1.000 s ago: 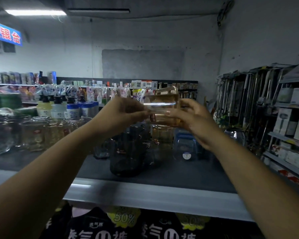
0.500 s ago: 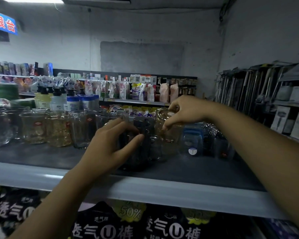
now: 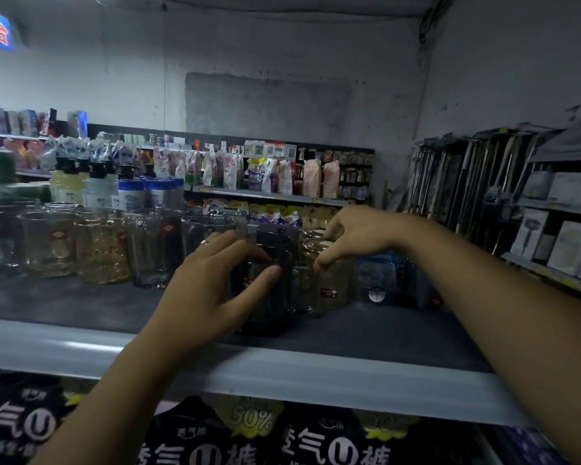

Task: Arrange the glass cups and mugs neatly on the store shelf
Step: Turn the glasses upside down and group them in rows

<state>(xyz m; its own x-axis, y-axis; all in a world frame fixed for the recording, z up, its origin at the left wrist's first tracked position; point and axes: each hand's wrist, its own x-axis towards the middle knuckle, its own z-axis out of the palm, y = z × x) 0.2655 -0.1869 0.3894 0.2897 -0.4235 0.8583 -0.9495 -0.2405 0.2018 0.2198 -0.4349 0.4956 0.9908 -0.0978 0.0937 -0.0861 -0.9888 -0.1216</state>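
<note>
A dark smoked-glass mug stands on the grey store shelf near its front. My left hand wraps round its left side, thumb across the front. Just right of it stands an amber glass mug with a red label. My right hand reaches over it and pinches its rim with curled fingertips. A row of clear and amber glass cups lines the shelf to the left.
A blue-tinted glass container stands right of the amber mug. Pump bottles sit behind the cups. The shelf's pale front lip runs below my hands. Boxed goods fill a rack at right.
The amber mug came down from mid-air onto the shelf beside the dark mug. My left hand left it and took hold of the dark mug; my right hand stays on the amber mug's rim.
</note>
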